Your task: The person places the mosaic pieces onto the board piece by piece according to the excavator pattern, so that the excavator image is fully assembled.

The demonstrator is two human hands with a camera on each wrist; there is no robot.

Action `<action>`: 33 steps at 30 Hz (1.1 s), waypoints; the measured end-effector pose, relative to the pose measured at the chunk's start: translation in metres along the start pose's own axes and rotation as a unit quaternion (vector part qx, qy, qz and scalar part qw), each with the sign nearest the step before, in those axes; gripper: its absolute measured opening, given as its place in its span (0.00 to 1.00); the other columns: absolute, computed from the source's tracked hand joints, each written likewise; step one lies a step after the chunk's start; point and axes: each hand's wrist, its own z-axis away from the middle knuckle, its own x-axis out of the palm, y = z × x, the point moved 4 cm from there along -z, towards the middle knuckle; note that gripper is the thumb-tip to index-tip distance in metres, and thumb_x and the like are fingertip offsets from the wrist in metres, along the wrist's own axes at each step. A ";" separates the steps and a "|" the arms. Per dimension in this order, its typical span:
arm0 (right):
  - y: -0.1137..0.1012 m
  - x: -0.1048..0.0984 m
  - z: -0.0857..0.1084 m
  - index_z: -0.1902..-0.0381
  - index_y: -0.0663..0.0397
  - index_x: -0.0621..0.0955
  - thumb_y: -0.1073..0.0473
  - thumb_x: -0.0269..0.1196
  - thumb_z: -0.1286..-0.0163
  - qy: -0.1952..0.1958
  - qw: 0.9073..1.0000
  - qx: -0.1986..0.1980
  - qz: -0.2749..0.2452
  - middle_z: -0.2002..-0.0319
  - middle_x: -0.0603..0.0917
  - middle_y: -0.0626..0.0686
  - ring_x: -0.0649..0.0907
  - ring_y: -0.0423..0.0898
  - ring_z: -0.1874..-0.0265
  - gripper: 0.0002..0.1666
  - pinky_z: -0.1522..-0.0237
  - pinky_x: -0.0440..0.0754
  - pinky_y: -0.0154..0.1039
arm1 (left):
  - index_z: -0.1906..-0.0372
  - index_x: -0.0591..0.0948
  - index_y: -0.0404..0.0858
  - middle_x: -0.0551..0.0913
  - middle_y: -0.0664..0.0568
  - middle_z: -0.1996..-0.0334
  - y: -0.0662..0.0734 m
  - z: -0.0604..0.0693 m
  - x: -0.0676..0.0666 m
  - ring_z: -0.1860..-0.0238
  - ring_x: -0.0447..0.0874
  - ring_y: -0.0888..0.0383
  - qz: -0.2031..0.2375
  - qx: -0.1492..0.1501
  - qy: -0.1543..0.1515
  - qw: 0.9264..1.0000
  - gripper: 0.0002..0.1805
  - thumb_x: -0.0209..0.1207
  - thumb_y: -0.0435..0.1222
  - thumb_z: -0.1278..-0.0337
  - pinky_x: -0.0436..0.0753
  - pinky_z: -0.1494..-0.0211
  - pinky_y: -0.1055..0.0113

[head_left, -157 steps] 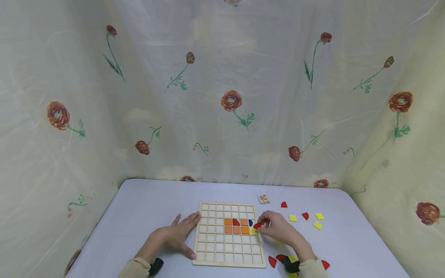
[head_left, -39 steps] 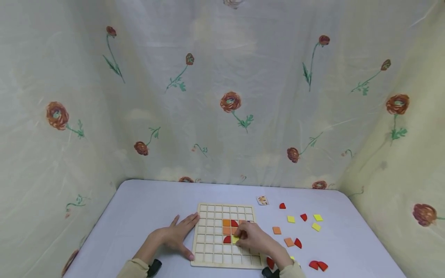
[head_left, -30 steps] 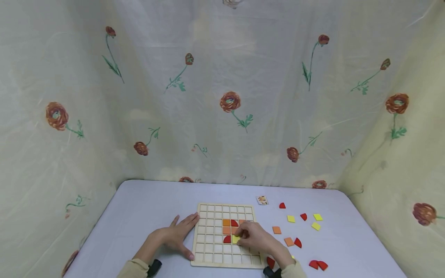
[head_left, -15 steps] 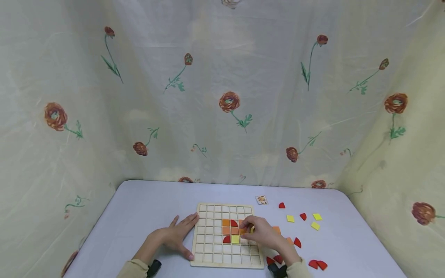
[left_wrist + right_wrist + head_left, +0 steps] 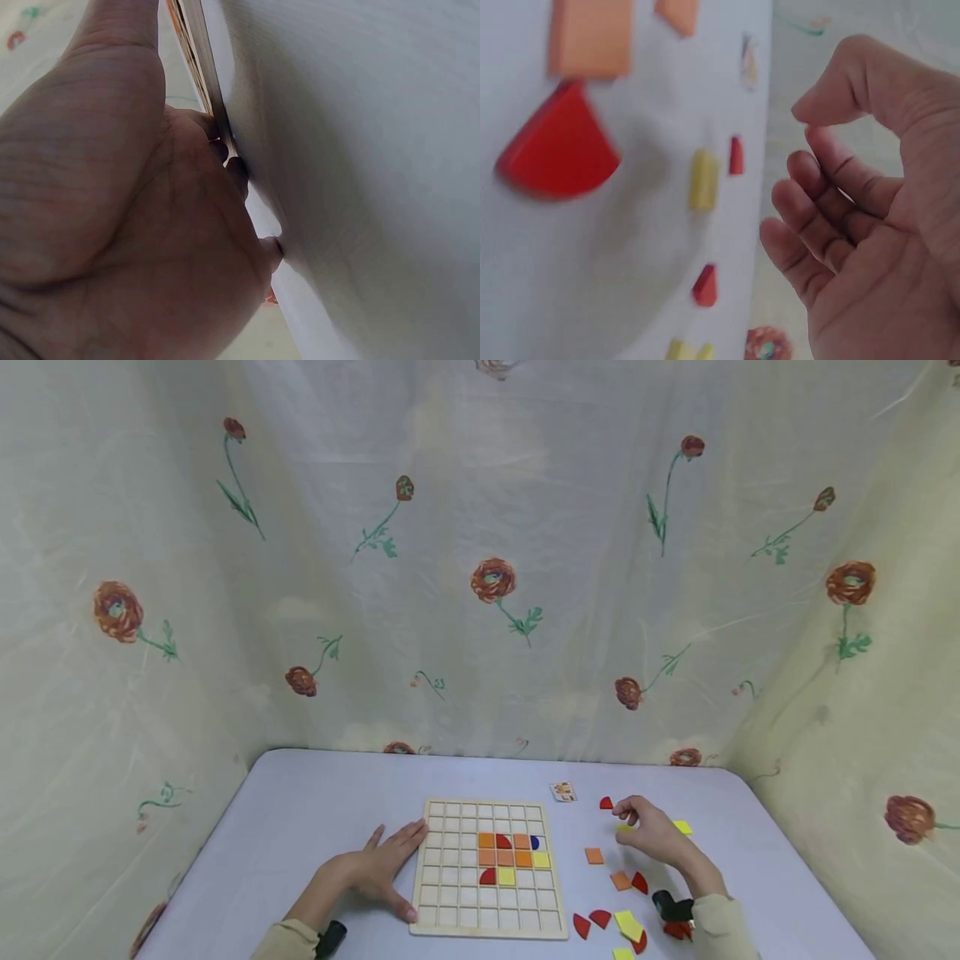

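Observation:
A wooden grid board [image 5: 487, 932] lies on the table with orange, red, yellow and blue pieces in some cells. My left hand [image 5: 382, 868] rests with spread fingers along the board's left edge; in the left wrist view its palm [image 5: 150, 225] fills the left side. My right hand [image 5: 652, 831] hovers right of the board, thumb and fingers loosely bent. A yellow square [image 5: 623, 828] is partly hidden below its fingertips, and a red quarter-circle [image 5: 606, 803] lies just beyond. In the right wrist view the hand [image 5: 877, 202] holds nothing and is apart from the pieces.
Loose orange squares [image 5: 594, 856], red quarter-circles [image 5: 600, 918] and yellow squares [image 5: 628, 925] are scattered right of the board. Behind the board lies a small patterned card [image 5: 563, 792]. A flowered curtain [image 5: 450, 610] hangs around the table's back and sides.
My right hand has let go of a yellow square beside a red quarter-circle on the board, then moved right over the loose pieces. The left hand stays against the board.

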 end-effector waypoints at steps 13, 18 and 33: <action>0.046 0.009 -0.011 0.52 0.61 0.77 0.66 0.66 0.42 -0.004 0.998 0.057 0.033 0.59 0.78 0.54 0.74 0.48 0.61 0.19 0.58 0.80 0.41 | 0.23 0.45 0.39 0.41 0.48 0.21 -0.001 0.000 0.001 0.21 0.38 0.49 -0.001 0.011 0.000 1.000 0.70 0.67 0.68 0.67 0.36 0.24 0.37; 0.047 0.009 -0.012 0.55 0.60 0.79 0.66 0.67 0.42 0.001 0.998 0.059 0.030 0.63 0.79 0.53 0.75 0.47 0.63 0.16 0.61 0.79 0.37 | 0.23 0.45 0.40 0.41 0.49 0.21 -0.003 -0.001 0.001 0.21 0.38 0.50 -0.003 0.004 0.000 1.000 0.70 0.67 0.68 0.68 0.35 0.24 0.38; 0.000 0.031 0.001 0.58 0.57 0.78 0.62 0.72 0.46 -0.004 0.999 0.045 -0.019 0.67 0.77 0.51 0.74 0.45 0.68 0.18 0.71 0.74 0.33 | 0.23 0.45 0.40 0.41 0.49 0.21 0.003 0.003 -0.002 0.21 0.38 0.50 0.001 -0.004 -0.005 1.000 0.70 0.69 0.66 0.67 0.35 0.24 0.39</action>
